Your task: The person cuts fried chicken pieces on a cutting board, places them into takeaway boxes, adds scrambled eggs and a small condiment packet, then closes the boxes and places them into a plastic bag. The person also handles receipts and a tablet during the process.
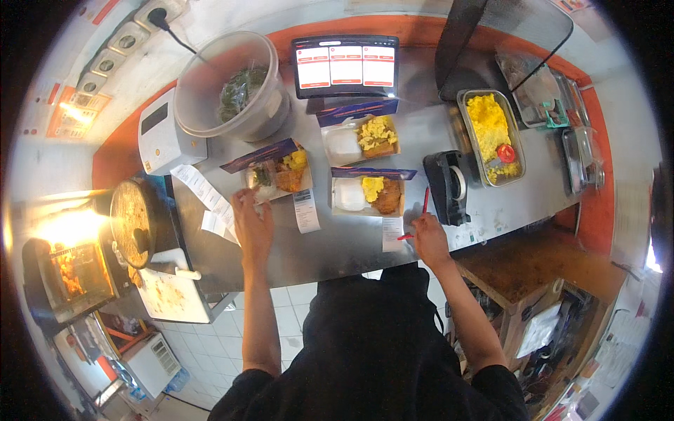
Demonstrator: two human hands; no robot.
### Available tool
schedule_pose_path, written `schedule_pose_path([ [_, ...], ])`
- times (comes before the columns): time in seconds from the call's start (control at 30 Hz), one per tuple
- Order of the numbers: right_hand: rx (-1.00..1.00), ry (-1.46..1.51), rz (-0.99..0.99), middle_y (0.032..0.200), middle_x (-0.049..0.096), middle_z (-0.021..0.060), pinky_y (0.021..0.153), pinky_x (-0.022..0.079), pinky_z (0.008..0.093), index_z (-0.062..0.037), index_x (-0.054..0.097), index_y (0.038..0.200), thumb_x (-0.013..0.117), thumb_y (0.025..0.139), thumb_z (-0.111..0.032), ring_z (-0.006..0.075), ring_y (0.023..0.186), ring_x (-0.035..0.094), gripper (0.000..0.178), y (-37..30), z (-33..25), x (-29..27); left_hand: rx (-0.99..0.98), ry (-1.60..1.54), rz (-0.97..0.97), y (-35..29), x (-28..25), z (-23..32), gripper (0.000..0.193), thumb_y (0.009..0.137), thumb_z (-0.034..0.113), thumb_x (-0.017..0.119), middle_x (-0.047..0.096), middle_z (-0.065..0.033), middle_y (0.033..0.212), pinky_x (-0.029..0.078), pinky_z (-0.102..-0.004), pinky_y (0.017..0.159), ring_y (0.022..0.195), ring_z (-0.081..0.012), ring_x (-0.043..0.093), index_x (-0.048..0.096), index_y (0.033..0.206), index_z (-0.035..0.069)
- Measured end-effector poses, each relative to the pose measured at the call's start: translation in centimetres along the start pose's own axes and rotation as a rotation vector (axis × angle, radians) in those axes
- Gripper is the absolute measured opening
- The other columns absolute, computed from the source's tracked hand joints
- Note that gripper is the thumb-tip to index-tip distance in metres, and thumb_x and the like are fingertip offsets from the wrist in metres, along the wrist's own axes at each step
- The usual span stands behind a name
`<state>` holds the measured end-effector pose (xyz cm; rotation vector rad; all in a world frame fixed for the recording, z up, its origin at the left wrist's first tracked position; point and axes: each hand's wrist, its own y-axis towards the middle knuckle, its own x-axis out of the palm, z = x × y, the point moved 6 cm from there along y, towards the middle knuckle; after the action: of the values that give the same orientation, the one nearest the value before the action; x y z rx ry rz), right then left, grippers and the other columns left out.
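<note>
- At the end of the left hand (253,221), fingers bent and bunched near the close edge of the left meal box (286,195); cannot tell pinching from mere touching.
- Within that box, just beyond the left fingertips, a clear packet of greens (261,175); to the right of the packet, yellow food and a brown fried piece (288,182).
- In the right hand (430,237), fingers clamped on a red pen (426,199), pointing away from the body; from the same grip, leftward over a paper slip (392,243), a short red piece (406,237), cannot tell if part of the pen.
- Beyond and left of the right fingers, the near middle meal box (338,212): white rounded block at left, yellow food at centre, brown fried piece at right.
- Farther from both sets of fingers, the far middle meal box (334,161): white block at left, yellow shreds over brown food at right.
- Beyond the right fingers, a black tape dispenser (441,189); past it, a clear tub (484,177) of crumbly yellow food, with a round red object (505,153) on top.
- Well beyond the left fingers, a large translucent bucket (196,105), with bagged greens (241,92) inside.
- Just left of the left fingers, loose receipts (203,191).
</note>
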<state>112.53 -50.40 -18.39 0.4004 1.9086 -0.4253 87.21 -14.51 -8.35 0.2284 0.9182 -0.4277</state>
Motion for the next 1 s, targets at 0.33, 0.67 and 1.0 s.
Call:
schedule_pose_path([
  [0.33,0.286,0.215,0.105,0.101,0.071,0.0223,0.076,0.059,0.0517,-0.0047,0.051,0.140,0.067,0.093,0.000,0.0430,0.093,0.074,0.050,-1.3,4.5,2.0,0.825,-0.042,-0.670,-18.7,21.4,13.2,0.028,0.095,0.016,0.067,0.067,-0.0166,0.124,0.058,-0.0469,0.097,0.122,-0.0351,0.064,0.071,0.119,0.003],
  [0.67,0.621,1.126,-0.124,0.111,0.075,0.0136,0.085,0.060,0.0373,-0.0029,0.050,0.149,0.068,0.095,-0.001,0.0253,0.100,0.076,0.056,-7.0,4.0,-3.7,0.792,0.060,-0.756,-17.7,25.4,14.1,0.022,0.088,0.009,0.065,0.066,-0.0129,0.113,0.059,-0.0442,0.094,0.112,-0.0315,0.067,0.074,0.108,0.005],
  [1.0,0.515,1.420,0.264,0.107,0.070,0.0090,0.085,0.065,0.0359,0.0022,0.063,0.119,0.069,0.103,0.000,0.0171,0.093,0.074,0.017,-6.2,2.5,-8.1,0.326,-0.579,-0.760,-14.8,20.3,16.2,0.024,0.099,0.008,0.071,0.073,-0.0151,0.119,0.060,-0.0386,0.091,0.103,-0.0279,0.075,0.076,0.122,0.004],
])
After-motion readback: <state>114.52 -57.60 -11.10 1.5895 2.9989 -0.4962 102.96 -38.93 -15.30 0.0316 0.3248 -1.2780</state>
